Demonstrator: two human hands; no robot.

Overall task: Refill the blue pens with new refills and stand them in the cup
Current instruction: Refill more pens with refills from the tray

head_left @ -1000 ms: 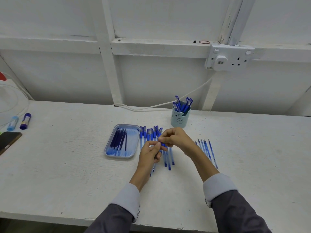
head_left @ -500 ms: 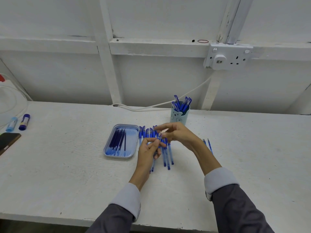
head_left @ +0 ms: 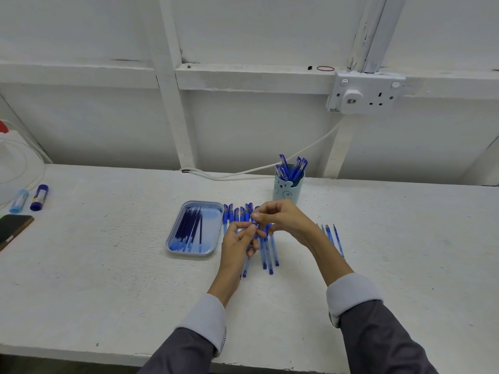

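Observation:
My left hand (head_left: 239,242) grips a blue pen barrel (head_left: 245,267) whose lower end sticks out below the palm. My right hand (head_left: 280,218) pinches the upper end of that same pen, just above the left hand's fingers. Both hands hover over a row of blue pens (head_left: 266,249) lying on the white table. A pale blue tray (head_left: 209,209) with several dark blue refills (head_left: 189,229) sits left of the row. Behind the hands, a light teal bear cup (head_left: 286,191) holds several blue pens upright.
Several thin used refills (head_left: 333,237) lie right of my right wrist. Two glue sticks (head_left: 29,198) and a dark phone (head_left: 13,228) lie at the table's far left. A white cable (head_left: 243,172) runs along the wall to a socket (head_left: 364,94).
My right hand has lifted slightly away from the left, its fingers working at the pen's top end. The left hand has stayed in place with the barrel.

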